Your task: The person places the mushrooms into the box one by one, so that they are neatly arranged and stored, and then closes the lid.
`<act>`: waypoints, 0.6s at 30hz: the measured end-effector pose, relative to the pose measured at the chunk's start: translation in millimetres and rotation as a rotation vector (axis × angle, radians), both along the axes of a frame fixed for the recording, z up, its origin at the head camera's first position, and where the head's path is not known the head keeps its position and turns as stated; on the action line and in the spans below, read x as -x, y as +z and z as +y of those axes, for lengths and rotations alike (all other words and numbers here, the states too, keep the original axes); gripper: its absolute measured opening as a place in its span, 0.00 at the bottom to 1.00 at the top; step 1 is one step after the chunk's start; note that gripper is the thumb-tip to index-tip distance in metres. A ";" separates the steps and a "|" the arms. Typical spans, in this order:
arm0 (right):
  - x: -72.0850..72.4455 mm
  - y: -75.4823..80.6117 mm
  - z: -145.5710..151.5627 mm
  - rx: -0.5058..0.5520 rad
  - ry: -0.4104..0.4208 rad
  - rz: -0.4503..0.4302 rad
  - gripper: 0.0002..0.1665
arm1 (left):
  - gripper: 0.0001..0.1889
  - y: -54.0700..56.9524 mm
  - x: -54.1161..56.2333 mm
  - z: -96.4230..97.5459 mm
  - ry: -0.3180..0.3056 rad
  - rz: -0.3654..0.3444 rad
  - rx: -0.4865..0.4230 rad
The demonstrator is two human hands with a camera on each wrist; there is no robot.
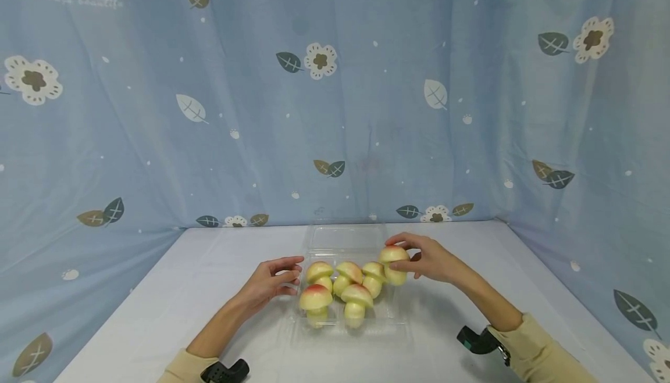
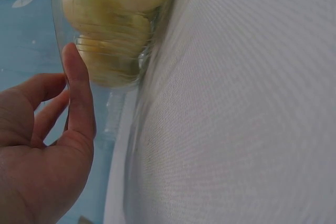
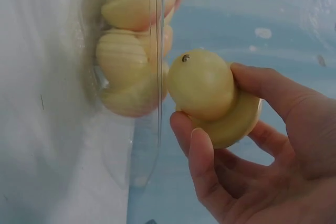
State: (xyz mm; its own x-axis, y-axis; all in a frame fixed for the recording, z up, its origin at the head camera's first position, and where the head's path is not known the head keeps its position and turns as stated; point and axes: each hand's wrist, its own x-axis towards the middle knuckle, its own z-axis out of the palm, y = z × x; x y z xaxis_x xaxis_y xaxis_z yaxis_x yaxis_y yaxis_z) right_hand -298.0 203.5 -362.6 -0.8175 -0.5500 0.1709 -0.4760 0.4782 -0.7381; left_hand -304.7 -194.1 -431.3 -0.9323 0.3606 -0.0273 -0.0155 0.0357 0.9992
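Observation:
A clear plastic box (image 1: pixel 387 313) holds several mushroom-shaped pieces with pale green stems and blushed caps. Two stand in front, including one with a red cap (image 1: pixel 316 297); three stand behind. Thumb and fingers of my left hand (image 1: pixel 274 281) pinch the box's left rim, also seen in the left wrist view (image 2: pixel 68 114). At the back right corner, my right hand (image 1: pixel 424 260) grips another mushroom-shaped piece (image 1: pixel 395 274) between thumb and fingers. In the right wrist view, this mushroom-shaped piece (image 3: pixel 202 85) shows its round stem end with a small dark spot, beside the box wall.
The box's clear lid (image 1: pixel 345 237) lies folded back behind it. A white cloth (image 1: pixel 209 290) covers the table. Behind and at both sides hangs a blue curtain (image 1: pixel 366 110) with flowers and leaves. Dark camera mounts (image 1: pixel 225 371) sit at both wrists.

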 end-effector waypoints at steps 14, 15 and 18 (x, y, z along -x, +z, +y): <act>-15.2 -1.5 -10.6 -0.054 0.045 0.016 0.27 | 0.30 -1.4 1.6 0.4 0.001 0.002 -0.005; -16.9 -1.8 -11.8 -0.061 0.045 0.015 0.27 | 0.30 -1.6 1.7 0.3 0.001 0.001 -0.007; -20.7 -4.0 -14.8 -0.077 0.052 0.024 0.26 | 0.31 -1.8 1.7 0.4 0.000 0.000 -0.010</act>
